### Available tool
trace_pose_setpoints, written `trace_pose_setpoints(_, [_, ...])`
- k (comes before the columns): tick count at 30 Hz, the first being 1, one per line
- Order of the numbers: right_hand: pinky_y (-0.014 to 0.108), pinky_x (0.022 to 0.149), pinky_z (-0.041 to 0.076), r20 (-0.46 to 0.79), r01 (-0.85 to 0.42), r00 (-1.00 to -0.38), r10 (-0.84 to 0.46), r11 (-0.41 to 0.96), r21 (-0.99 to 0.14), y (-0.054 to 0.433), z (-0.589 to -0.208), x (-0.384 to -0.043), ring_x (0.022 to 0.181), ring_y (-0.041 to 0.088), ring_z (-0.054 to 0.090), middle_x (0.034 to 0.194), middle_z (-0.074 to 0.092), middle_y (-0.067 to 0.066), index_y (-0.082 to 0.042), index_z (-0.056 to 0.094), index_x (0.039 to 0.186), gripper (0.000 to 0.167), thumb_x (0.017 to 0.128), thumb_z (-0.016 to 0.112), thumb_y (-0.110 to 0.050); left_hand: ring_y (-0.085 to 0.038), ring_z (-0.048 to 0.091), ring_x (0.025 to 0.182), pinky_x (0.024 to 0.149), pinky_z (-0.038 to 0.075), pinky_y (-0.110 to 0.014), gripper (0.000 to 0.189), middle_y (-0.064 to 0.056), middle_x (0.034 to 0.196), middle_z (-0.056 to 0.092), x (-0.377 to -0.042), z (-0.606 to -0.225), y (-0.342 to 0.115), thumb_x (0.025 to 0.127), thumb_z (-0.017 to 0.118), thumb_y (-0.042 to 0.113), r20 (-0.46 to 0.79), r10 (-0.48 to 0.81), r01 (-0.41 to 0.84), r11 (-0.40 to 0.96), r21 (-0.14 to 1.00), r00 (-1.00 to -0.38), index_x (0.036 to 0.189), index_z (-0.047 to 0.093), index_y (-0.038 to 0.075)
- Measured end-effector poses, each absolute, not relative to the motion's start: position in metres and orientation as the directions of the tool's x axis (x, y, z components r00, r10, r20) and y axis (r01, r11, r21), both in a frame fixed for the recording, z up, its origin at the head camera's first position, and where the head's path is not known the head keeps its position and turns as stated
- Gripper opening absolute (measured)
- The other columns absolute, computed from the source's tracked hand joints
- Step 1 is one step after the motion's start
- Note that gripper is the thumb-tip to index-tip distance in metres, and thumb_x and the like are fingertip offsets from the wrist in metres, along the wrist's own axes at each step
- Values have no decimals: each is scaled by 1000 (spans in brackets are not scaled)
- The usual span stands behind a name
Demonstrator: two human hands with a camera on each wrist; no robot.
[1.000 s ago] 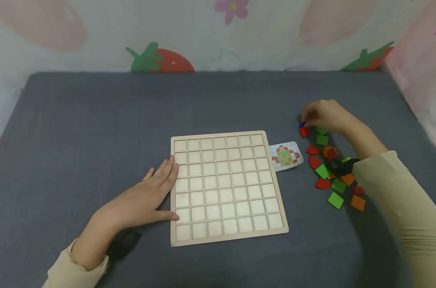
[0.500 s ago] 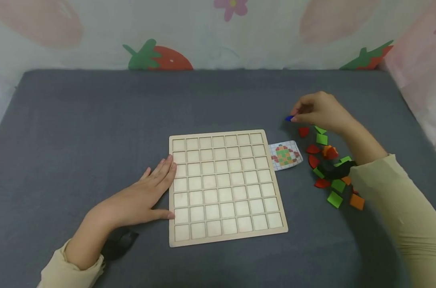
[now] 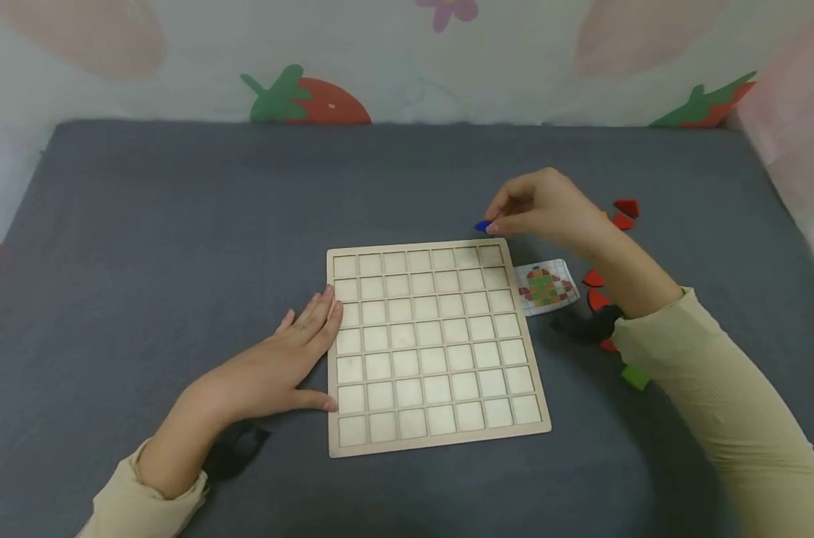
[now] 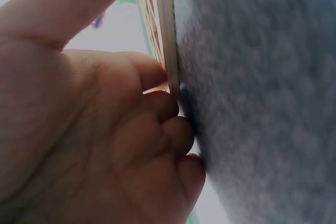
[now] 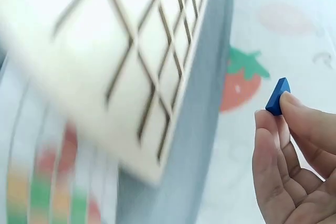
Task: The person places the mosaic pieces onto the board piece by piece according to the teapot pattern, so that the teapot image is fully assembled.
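A square wooden grid board point(image 3: 440, 439) lies on the dark grey table, its cells bare. My left hand point(image 3: 269, 385) rests against the board's left edge, fingers straight and thumb spread; the left wrist view shows its fingertips right at the board's side. Above the board's far right corner, my right hand point(image 3: 541, 205) pinches a small blue wooden piece point(image 5: 277, 98) between thumb and fingers. That piece has a straight edge and a pointed tip. Partly under the board's right edge, a printed card point(image 3: 544, 288) shows a red, green and orange pattern on a grid.
Right of the card lie loose red pieces point(image 3: 594, 278) and a green square point(image 3: 635, 377), partly covered by the right forearm and sleeve point(image 3: 703, 373). More red pieces point(image 3: 627, 207) lie farther back. A strawberry-print cloth point(image 3: 407, 60) hangs behind the table.
My right hand has lifted the blue piece from the pile at the right and carried it left to the board's far right corner. My left hand stays at the board's edge.
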State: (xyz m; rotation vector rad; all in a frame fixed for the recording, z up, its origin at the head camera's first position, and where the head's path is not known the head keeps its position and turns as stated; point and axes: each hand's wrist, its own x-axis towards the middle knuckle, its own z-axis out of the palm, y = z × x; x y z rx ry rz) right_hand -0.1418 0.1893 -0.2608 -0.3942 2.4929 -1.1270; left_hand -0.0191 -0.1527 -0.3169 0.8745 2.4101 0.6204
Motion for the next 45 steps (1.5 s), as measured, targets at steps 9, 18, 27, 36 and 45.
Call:
trace_pose_setpoints(9, [34,69,52,-267,-120,-822,-503,612,-781,140,-286,-144,76,25,64,83,70,11,-1,70,87,5,82,72,-3,-33,-6,142,111,7,-56,103,-19,155,-12,-16,-314,-149,84,66,46,-285,676,457,694,556,-680,150,3,-3])
trace_pose_setpoints(18, [27,65,52,-312,-151,-807,-500,688,-710,114,-299,-148,74,17,64,80,70,4,-8,72,80,4,81,74,-5,-31,1,143,111,12,-53,84,-16,156,-6,-12,-315,-147,95,53,40,-288,630,466,748,473,-721,150,5,-2])
trace_pose_setpoints(27, [36,80,47,-311,-241,-802,-509,753,-613,109,-295,-146,74,19,61,79,69,3,-6,72,76,7,82,72,-5,-33,3,143,111,14,-54,84,-18,156,-4,-12,-315,-148,95,55,39,-267,639,490,744,455,-722,149,7,-3])
trace_pose_setpoints(36, [33,74,49,-338,-220,-795,-504,759,-613,112,-295,-146,76,18,62,81,70,2,-8,73,80,4,82,72,-5,-33,3,142,111,14,-54,84,-19,156,-3,-13,-316,-148,95,55,38,-263,642,498,743,448,-721,149,7,-4])
trace_pose_setpoints(45, [42,91,42,-285,-162,-827,-484,691,-704,137,-286,-145,82,20,63,86,70,4,-4,73,90,8,83,73,-8,-34,3,142,110,14,-55,84,-19,156,-3,-13,-317,-148,95,55,39,-260,642,499,742,447,-722,149,7,-4])
